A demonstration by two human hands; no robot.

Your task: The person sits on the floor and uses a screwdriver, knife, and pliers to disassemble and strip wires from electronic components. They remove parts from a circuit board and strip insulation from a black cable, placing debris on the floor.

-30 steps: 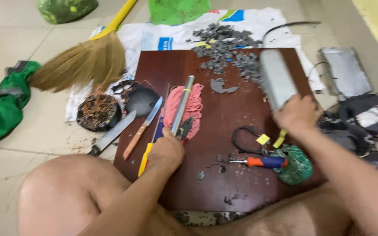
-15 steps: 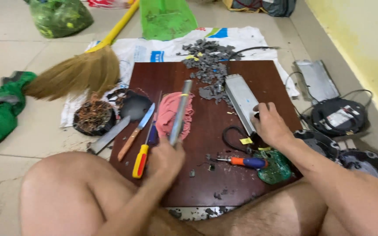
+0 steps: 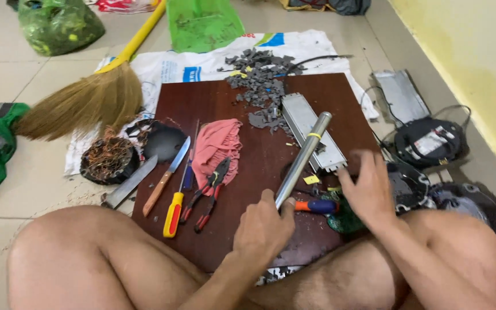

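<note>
My left hand (image 3: 262,225) grips the lower end of a grey metal rod (image 3: 306,154), which slants up and to the right over a dark red wooden board (image 3: 213,97). The rod's upper end lies across a long grey metal casing (image 3: 301,121) resting on the board. To the right, my right hand (image 3: 367,185) is blurred, with its fingers spread and nothing in it, just beside the casing's near end. A screwdriver with an orange and blue handle (image 3: 317,206) and a green circuit board (image 3: 340,221) lie between my hands.
On the board lie a pink cloth (image 3: 216,143), pliers (image 3: 208,192), a yellow-handled screwdriver (image 3: 173,213), a wooden-handled knife (image 3: 165,179) and grey fragments (image 3: 259,74). A cleaver (image 3: 130,183), copper wire coil (image 3: 107,162) and broom (image 3: 81,103) lie left. More casings (image 3: 400,95) lie right.
My right hand set the metal casing down on the board and let go. My left hand picked up the rod from beside the pink cloth and swung it right, onto the casing.
</note>
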